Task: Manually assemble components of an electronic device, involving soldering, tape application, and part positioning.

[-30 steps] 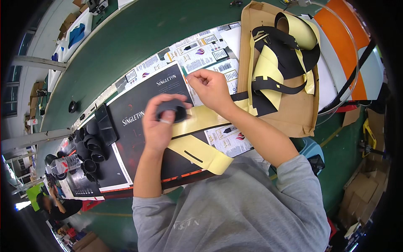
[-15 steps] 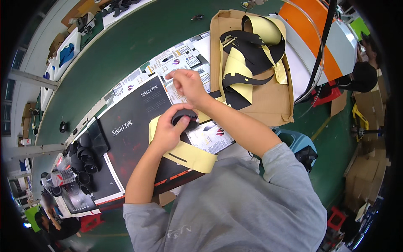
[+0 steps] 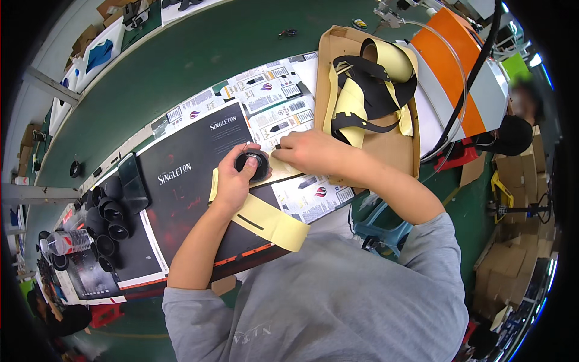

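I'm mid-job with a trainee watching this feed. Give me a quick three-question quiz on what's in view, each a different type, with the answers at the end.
1. Which hand holds a black ring?

2. True or false: the cardboard tray is to the right of the clear bottle.

3. What colour is the curled strip nearest the grey shirt?
a) orange
b) pale yellow
c) blue

Key
1. The left hand, with its thumb against the ring.
2. True.
3. b
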### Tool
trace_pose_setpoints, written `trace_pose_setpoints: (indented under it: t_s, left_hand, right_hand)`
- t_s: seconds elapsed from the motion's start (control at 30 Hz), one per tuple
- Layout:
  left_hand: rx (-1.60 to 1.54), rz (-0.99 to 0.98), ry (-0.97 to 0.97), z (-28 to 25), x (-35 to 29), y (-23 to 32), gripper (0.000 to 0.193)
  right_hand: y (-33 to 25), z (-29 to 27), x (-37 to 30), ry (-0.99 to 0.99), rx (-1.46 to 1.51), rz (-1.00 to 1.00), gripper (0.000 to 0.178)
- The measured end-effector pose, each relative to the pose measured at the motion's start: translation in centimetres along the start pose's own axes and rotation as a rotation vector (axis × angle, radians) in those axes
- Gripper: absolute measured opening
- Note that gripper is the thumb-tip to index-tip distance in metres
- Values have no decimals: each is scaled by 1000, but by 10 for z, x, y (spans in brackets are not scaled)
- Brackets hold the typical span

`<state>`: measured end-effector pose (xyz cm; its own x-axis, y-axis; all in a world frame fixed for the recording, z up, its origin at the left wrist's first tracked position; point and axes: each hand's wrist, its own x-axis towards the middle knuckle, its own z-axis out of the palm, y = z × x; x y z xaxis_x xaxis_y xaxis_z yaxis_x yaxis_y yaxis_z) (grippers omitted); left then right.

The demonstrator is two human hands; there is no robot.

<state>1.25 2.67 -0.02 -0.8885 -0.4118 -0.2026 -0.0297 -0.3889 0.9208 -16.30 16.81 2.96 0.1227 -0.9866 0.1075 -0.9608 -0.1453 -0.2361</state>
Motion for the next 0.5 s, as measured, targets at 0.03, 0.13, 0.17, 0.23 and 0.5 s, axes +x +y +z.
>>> trace_pose_setpoints:
  t_s: [0.03,0.13,0.17,0.23,0.5]
  left_hand:
    - [-6,13,7,1,0,1,24]
    - [-17,66,4,-1,2,-4,24]
    - [-21,60,13,0,2,-4,24]
    - [-26,55,24,-1,4,-2,24]
    - [-202,-47,109,0,11,9,33]
  right_hand:
    - [0,1,-1,-20,-18,-30,27]
    - [0,3,-5,-1,-95,-73,22]
    - [0,3,-4,-11,-105,-83,21]
    - [-1,-1,0,-24,-134,-101,21]
    - [0,-5,-7,215,65,85,15]
